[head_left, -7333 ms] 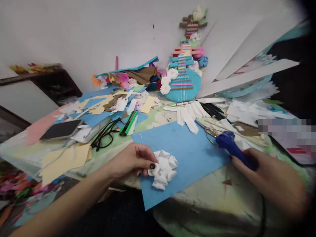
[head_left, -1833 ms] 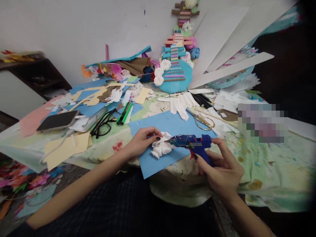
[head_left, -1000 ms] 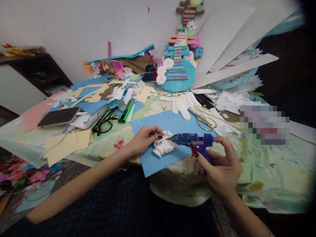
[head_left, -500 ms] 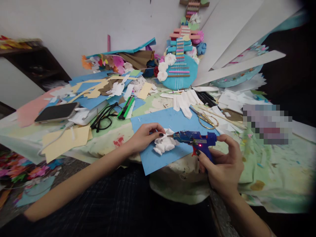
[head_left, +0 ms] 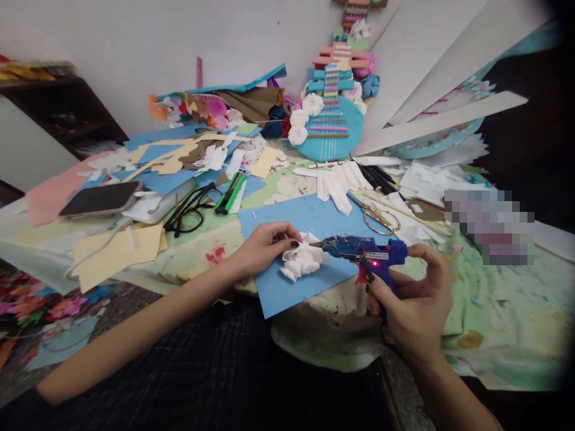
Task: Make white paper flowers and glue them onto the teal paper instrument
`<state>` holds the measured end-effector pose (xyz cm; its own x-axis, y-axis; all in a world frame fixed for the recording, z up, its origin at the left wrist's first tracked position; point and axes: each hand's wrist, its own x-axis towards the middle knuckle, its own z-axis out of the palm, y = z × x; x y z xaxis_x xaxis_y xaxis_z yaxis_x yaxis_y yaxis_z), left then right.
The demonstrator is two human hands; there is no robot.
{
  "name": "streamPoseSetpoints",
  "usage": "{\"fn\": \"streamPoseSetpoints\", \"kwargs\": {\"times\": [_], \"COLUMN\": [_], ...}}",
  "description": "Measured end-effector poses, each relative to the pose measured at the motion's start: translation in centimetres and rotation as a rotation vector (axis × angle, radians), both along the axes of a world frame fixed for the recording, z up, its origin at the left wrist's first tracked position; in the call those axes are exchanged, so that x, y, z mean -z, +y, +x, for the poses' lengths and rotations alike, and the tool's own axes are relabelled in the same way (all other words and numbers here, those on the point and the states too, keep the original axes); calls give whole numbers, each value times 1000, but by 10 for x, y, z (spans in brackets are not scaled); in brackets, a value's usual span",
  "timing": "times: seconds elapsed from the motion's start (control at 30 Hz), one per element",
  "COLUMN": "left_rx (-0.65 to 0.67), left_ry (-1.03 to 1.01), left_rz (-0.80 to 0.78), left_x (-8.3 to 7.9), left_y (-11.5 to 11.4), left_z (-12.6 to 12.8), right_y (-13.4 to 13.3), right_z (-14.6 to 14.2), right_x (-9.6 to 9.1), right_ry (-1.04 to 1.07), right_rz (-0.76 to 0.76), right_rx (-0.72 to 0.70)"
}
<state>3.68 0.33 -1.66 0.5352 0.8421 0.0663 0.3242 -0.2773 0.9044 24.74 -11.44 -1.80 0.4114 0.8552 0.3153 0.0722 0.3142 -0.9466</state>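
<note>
A white paper flower [head_left: 303, 262] lies on a blue sheet [head_left: 309, 281] near the table's front edge. My left hand [head_left: 263, 248] is closed on the flower's left side, pinching its petals. My right hand [head_left: 415, 302] grips a blue glue gun [head_left: 366, 254] by the handle, a red light glowing on its body. The gun points left, its nozzle tip just at the flower's upper right edge.
Gold scissors [head_left: 380, 220] and white paper strips [head_left: 341, 185] lie behind the sheet. Black glasses [head_left: 188, 209], a green marker [head_left: 231, 194] and a phone [head_left: 101, 199] sit to the left. A blue paper guitar [head_left: 330, 117] leans on the wall among scraps. A paint-stained cloth [head_left: 494, 299] covers the table.
My right hand lifted the glue gun from the table and brought its nozzle to the flower. Over the last second the gun drifted slightly right while my left hand kept its hold.
</note>
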Motion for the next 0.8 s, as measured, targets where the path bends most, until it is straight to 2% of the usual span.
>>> {"fn": "streamPoseSetpoints", "kwargs": {"times": [0.33, 0.57, 0.8], "left_rx": [23, 11, 7], "left_ry": [-21, -25, -11], "left_rz": [-6, -50, -69], "left_x": [0, -3, -3], "left_y": [-1, -2, -3], "left_z": [-2, -2, -3], "right_y": [-1, -1, -4], "right_z": [9, 11, 10], "right_x": [3, 4, 7], "right_ry": [69, 143, 72], "right_rz": [-85, -128, -83], "right_rx": [-107, -100, -54]}}
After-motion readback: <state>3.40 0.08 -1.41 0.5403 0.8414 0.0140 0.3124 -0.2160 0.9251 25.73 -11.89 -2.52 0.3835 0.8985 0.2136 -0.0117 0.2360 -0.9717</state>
